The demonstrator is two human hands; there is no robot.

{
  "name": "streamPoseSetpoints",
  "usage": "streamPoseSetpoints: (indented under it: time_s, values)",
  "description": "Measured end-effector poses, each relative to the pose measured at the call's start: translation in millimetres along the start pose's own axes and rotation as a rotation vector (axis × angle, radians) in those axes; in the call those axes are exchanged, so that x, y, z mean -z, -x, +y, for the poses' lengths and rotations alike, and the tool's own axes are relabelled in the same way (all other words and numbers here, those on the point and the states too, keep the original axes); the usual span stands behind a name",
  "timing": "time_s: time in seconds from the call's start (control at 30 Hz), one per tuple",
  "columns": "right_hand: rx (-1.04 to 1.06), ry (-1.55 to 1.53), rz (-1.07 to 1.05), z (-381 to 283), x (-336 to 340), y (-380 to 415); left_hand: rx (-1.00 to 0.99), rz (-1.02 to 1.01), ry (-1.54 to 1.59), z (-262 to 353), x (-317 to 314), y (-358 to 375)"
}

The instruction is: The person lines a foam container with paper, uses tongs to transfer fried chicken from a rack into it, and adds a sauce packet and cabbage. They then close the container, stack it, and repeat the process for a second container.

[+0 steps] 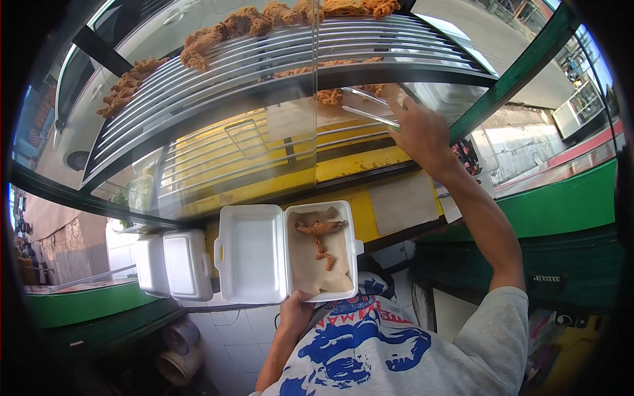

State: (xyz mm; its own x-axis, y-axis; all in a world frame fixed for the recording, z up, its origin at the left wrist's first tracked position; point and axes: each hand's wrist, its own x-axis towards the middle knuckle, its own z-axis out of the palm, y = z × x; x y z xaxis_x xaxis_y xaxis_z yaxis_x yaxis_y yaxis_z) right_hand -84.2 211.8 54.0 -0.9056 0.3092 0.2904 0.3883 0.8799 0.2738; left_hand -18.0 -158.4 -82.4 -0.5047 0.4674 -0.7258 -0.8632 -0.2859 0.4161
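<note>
1. The right hand (422, 132), right of centre in the upper half of the frame, has its grip closed on a pair of metal tongs (373, 119). The two arms of the tongs stand apart.
2. A fried chicken piece (329, 97) is at upper centre, below the upper rack (409, 59). It lies left of the right grip and slightly higher in the frame.
3. The tongs slant up and left from that grip, tips beside the piece; whether they touch it, I cannot tell. Its long axis is also unclear.
4. The right hand is much nearer to this piece than the left hand (296, 313).
5. The left grip, at lower centre, is clamped on the near edge of the open foam box (254, 254). Small chicken pieces (321, 228) lie on brown paper (304, 264) in its right half.
</note>
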Motion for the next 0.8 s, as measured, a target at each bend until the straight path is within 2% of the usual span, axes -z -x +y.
streamPoseSetpoints:
  time_s: [0.2, 0.67, 0.8]
  values:
    - [0.003, -0.043, -0.012, 8, 5, 14, -0.006, -0.023, -0.035, -1, -3, 0]
    - [0.073, -0.090, 0.139, 22, 17, 47, 0.064, -0.153, -0.075, -5, -8, 2]
    - [0.101, -0.074, 0.128, 27, 18, 54, 0.183, -0.132, -0.177, -9, -7, -1]
